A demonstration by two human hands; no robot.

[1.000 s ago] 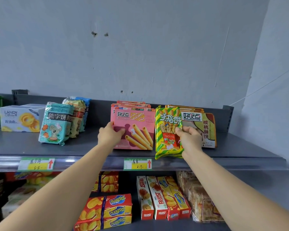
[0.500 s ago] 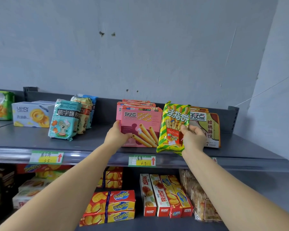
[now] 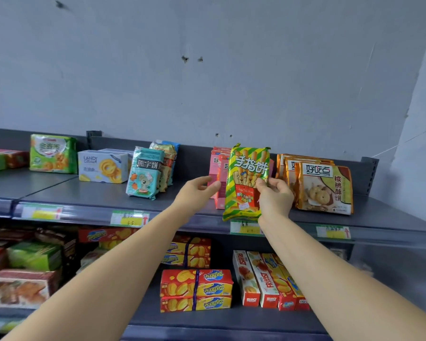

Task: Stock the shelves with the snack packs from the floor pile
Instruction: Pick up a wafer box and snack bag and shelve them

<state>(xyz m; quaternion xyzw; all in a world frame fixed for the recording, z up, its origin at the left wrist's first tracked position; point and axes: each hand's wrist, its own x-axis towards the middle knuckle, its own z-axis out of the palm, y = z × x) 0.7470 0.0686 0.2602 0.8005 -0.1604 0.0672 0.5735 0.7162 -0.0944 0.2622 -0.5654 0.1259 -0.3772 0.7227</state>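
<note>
The right hand [image 3: 276, 198] pinches the right edge of the green-and-yellow snack pack [image 3: 245, 185], holding it upright at the front of the upper shelf [image 3: 84, 196], before the pink boxes [image 3: 218, 168]. The left hand [image 3: 196, 193], fingers loosely straight and holding nothing, lies just beside the pack's left edge.

Scuffed pale wall [image 3: 256, 94], small dark holes [image 3: 185, 59], green-yellow price tags [image 3: 129, 219].

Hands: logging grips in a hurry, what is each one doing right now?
Left hand: open, fingers by the pink boxes, gripping nothing.
Right hand: holds the green-and-yellow snack pack.
</note>
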